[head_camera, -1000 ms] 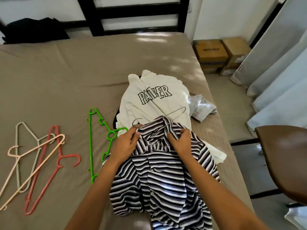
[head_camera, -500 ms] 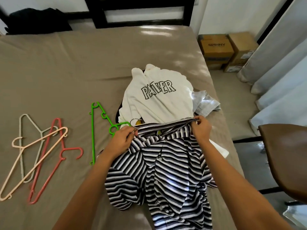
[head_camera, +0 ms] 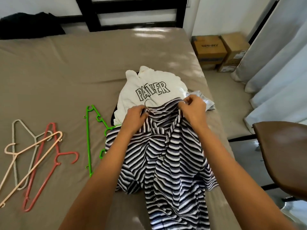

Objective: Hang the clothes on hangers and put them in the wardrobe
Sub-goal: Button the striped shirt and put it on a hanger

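Observation:
A black, grey and white striped shirt (head_camera: 167, 160) lies on the bed in front of me. A thin metal wire hanger (head_camera: 159, 111) sits inside its neck opening, with the hook poking out over a white "PARKER" shirt (head_camera: 149, 87). My left hand (head_camera: 135, 116) grips the shirt's left collar edge at the base of the hanger hook. My right hand (head_camera: 193, 107) pinches the right side of the collar and holds it up. Most of the hanger is hidden under the fabric.
A green hanger (head_camera: 88, 136) lies left of the shirts, partly under the striped one. Beige, grey and coral hangers (head_camera: 38, 155) overlap at the far left. The bed (head_camera: 66, 72) has a black headboard; a brown chair (head_camera: 282, 156) and cardboard boxes (head_camera: 219, 50) stand right.
Both hands moved up and away from me with the collar. The wire hanger's bar shows again across the neck opening. My right hand came in toward the collar's middle.

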Available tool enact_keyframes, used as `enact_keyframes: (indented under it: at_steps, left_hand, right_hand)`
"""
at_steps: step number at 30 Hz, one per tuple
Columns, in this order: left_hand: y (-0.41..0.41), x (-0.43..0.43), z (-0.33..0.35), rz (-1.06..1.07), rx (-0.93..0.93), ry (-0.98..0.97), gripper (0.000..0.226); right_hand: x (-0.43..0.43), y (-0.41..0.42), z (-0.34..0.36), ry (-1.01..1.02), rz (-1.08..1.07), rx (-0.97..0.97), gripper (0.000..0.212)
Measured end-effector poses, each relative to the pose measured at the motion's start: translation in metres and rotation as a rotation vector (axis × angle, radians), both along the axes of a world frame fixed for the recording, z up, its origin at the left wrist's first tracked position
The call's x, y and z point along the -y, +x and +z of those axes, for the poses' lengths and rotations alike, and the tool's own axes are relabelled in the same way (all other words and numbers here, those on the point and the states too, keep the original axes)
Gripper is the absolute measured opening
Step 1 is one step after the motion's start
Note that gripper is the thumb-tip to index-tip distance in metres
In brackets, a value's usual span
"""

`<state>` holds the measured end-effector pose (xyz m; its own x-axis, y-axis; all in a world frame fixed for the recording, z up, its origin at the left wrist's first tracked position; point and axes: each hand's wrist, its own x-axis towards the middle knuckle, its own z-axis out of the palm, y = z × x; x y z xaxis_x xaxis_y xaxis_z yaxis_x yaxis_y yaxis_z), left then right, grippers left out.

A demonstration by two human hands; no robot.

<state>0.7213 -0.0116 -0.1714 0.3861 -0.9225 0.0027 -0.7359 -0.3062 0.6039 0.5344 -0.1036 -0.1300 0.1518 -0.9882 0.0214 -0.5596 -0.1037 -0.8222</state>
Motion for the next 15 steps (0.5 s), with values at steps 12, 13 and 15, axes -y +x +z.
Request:
enact_keyframes:
  at_steps: [12, 13, 15]
  left_hand:
    - [0.001, 0.053, -0.023, 0.861, -0.886, -0.273, 0.043]
    - [0.000, 0.043, -0.027, 0.854, -0.786, -0.298, 0.039]
    - [-0.010, 0.019, -0.038, 0.854, -0.560, -0.385, 0.029]
  right_hand:
    - [0.018, -0.007, -0.059, 0.185, 0.157, -0.028, 0.046]
    - [0.009, -0.012, -0.063, 0.118, 0.111, -0.040, 0.037]
    - [-0.013, -0.017, -0.071, 0.102, 0.077, 0.040, 0.017]
